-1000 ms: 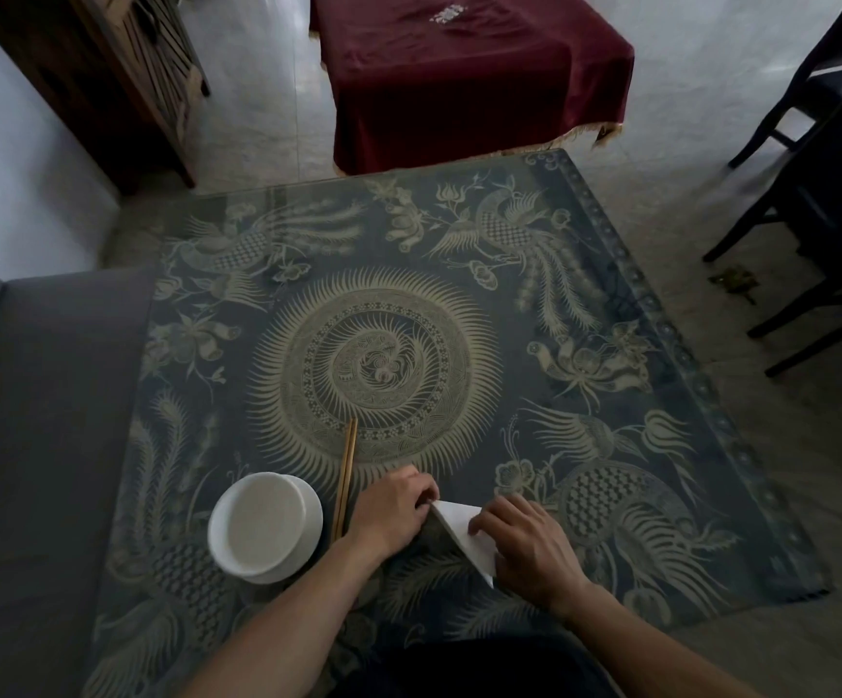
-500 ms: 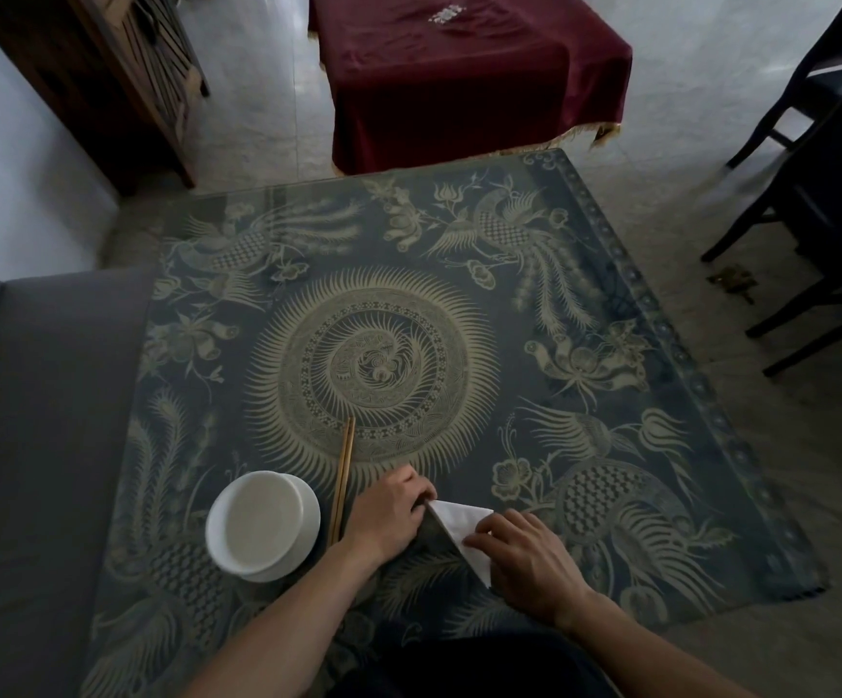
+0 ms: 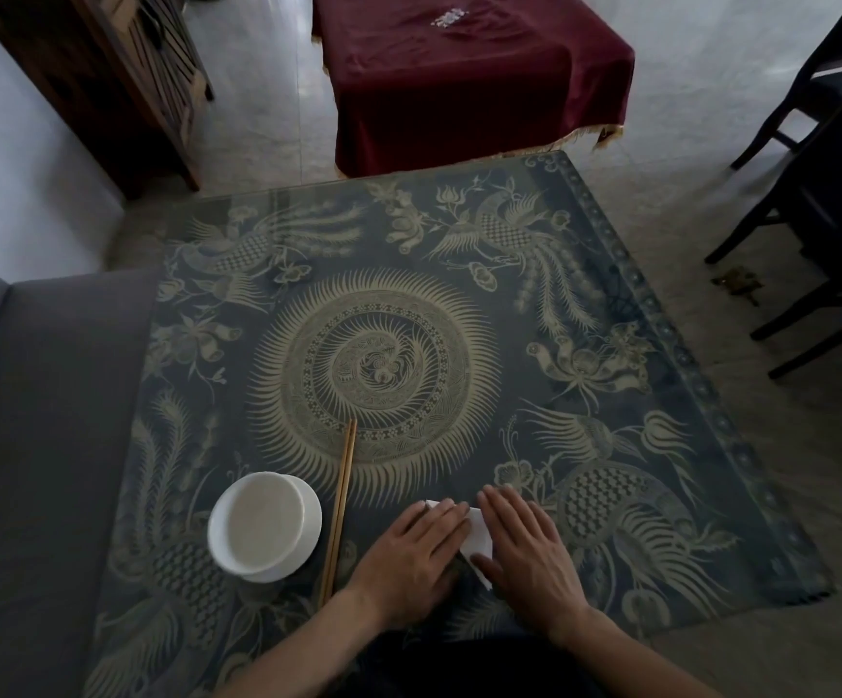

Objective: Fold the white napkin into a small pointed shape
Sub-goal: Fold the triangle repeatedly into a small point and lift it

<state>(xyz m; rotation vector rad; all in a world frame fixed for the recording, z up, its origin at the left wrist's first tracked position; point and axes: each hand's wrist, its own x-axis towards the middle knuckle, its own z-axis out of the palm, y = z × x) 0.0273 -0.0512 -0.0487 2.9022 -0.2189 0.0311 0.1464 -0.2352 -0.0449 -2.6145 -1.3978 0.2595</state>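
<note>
Both hands are lying flat, palms down, on the white napkin [image 3: 474, 544] near the front edge of the table [image 3: 711, 445]. The left hand [image 3: 409, 561] is pressing on the napkin's left part with its fingers straight and close together, gripping nothing. The right hand [image 3: 527, 551] is pressing on the right part in the same way, fingers straight, thumb pointing left across the paper. Only a narrow strip of napkin is showing between them, with a small corner peeking out past the left fingertips, so its folded shape is probably a narrow triangle, though most of it is covered. Left of the hands a pair of chopsticks [image 3: 339, 506] is lying lengthwise, and just left of those a white bowl [image 3: 263, 526] is sitting on the patterned cloth
</note>
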